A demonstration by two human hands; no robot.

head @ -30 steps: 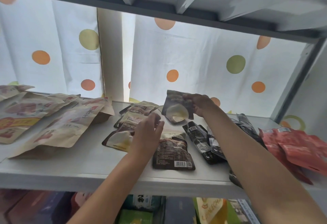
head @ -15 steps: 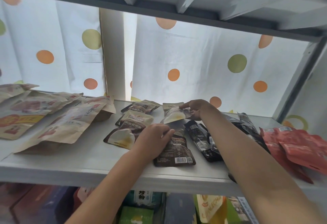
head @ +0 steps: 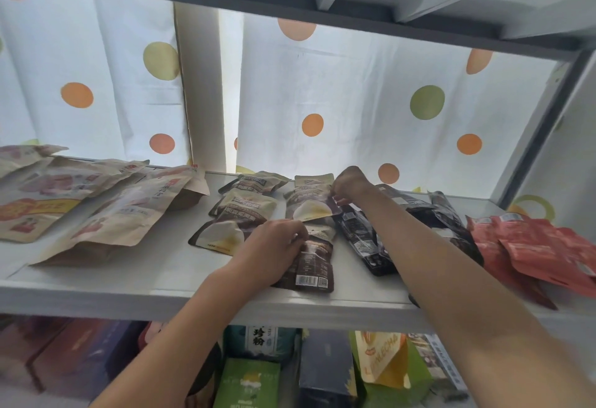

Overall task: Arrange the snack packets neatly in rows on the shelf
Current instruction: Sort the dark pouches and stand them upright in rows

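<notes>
White shelf (head: 135, 281): bare strip along front edge. R hand (head: 350, 183) pinches brown packet (head: 311, 202), long axis 12–6; L hand (head: 277, 246) grips dark packet (head: 314, 262).

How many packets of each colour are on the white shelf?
Tan paper bags: at least 4
Brown-and-cream pouches: 6
Black foil packets: at least 3
Red foil packets: at least 3
Total: at least 16; the piles overlap.

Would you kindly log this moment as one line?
right hand: pinches brown packet | left hand: rests on barcode packet | shelf: rows unfinished
</notes>
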